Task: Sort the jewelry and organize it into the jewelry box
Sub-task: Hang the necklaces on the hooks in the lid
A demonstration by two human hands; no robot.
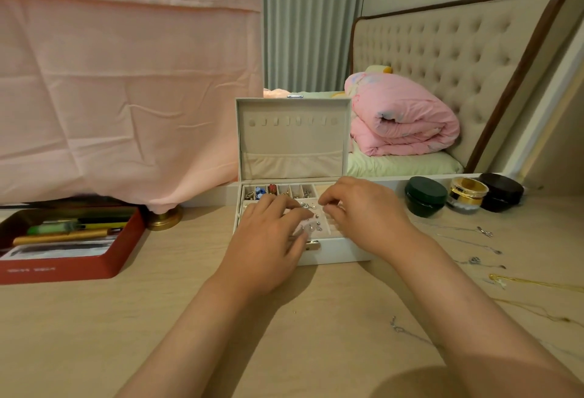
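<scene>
Pale desk (94, 318): wood shows broadly along the near edge. One box (335, 250) sits mid-desk toward the far edge, long axis left-right, lid (294, 144) upright, clasp facing the person. Left hand (268, 239) lies over its tray with fingers bent. Right hand (363, 214) has its fingertips drawn together; I cannot tell whether either holds anything. Several chains (474, 230) lie right, three jars (425, 197) at the far right edge, and one red tray (63, 271) left.

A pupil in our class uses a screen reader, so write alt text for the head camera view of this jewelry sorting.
A left hand and a right hand, fingers curled, reach into an open white jewelry box on a wooden table. Thin chains lie loose to its right; a red tray of pens sits to its left.
</scene>
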